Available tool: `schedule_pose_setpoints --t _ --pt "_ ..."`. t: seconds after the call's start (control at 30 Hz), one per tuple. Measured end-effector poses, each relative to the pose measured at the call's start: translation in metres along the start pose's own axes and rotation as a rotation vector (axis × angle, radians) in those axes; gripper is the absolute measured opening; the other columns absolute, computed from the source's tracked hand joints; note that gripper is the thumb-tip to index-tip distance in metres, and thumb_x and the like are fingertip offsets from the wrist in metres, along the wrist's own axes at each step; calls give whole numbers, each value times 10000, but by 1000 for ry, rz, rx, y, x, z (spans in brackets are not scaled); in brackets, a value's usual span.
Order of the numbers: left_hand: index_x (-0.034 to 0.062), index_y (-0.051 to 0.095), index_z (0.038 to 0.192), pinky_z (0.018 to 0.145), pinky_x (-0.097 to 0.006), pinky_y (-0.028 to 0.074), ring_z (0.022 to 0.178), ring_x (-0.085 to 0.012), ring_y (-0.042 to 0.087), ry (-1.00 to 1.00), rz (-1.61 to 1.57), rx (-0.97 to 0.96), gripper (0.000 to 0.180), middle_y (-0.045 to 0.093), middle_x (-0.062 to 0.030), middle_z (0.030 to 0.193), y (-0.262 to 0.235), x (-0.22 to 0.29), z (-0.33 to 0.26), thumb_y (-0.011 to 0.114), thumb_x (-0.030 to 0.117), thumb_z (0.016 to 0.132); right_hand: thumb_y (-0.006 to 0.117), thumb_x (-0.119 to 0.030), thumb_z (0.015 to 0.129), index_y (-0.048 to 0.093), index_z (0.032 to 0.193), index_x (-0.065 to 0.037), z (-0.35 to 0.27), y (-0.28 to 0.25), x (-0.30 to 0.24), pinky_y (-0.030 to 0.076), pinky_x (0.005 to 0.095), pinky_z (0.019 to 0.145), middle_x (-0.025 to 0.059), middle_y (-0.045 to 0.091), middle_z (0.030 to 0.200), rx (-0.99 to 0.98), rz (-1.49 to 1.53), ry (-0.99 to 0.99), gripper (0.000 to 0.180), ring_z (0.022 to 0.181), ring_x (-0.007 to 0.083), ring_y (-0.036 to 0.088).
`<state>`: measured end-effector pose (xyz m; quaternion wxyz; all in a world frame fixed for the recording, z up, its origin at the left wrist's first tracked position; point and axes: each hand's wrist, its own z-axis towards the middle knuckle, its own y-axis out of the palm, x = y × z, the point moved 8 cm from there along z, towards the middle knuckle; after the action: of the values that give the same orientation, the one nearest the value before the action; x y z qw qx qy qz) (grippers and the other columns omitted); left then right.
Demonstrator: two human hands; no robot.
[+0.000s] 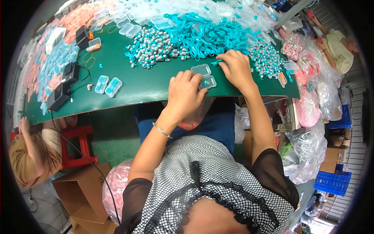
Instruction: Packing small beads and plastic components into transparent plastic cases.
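Clear plastic case (205,80), hinged and lying open near the front edge of the green table (148,84), is what we see both hands working at, so we take it as the thing in hand. Going big to small: the table carries a wide heap of teal cords (206,33), with a pile of grey-and-teal earplugs (154,46) left of it and a smaller pile (267,58) to the right. Empty clear cases (128,29) lie behind, and two filled cases (108,85) sit well left.

Left hand (184,93) rests just beside the open case, fingers curled together over its lower half, pinching something teal; we cannot tell exactly what. Right hand (236,70) lies flat at the edge of the cord heap, fingertips together on a teal corded piece (216,62) just above the case.

Risks, as we judge them:
- The case sits close to the table edge, so a nudge from the left wrist could push it off onto the lap.
- The cords are tangled, so pulling one could drag neighbours along and scatter loose earplugs.
- A cord left across the hinge or rim could stop the lid closing.
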<state>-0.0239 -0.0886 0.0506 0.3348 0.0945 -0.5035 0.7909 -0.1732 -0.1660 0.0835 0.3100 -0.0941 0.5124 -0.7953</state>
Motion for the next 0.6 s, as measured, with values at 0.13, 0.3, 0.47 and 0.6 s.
schedule_pose_setpoints --t 0.13,0.3,0.47,0.6 --pt "77 652 1128 778 -416 427 941 -289 561 -5 -8 -61 411 597 -89 1009 -4 -3 -3 768 250 774 768 -149 760 739 926 -167 3 15 5 390 428 832 1 611 916 -70 -168 -39 169 965 215 576" --pt "78 663 1121 802 -419 437 963 -292 561 -9 -73 -51 416 602 -86 1018 -7 -10 -7 783 240 758 736 -129 809 706 961 -96 -1 4 -11 428 411 844 40 650 985 15 -57 -127 158 976 244 603" --pt "76 672 1102 819 -420 445 970 -292 566 -27 -127 -48 419 614 -78 1026 -6 -18 -6 799 239 738 712 -85 829 657 968 -29 -16 -1 -47 496 387 769 114 674 917 -40 399 -190 160 873 305 639" --pt "76 685 1068 831 -425 440 992 -294 575 -67 -159 -65 416 623 -83 1007 -4 -20 -4 806 238 705 722 -70 811 644 945 -24 -20 10 -56 494 378 766 107 660 900 -79 417 -202 162 846 291 623"
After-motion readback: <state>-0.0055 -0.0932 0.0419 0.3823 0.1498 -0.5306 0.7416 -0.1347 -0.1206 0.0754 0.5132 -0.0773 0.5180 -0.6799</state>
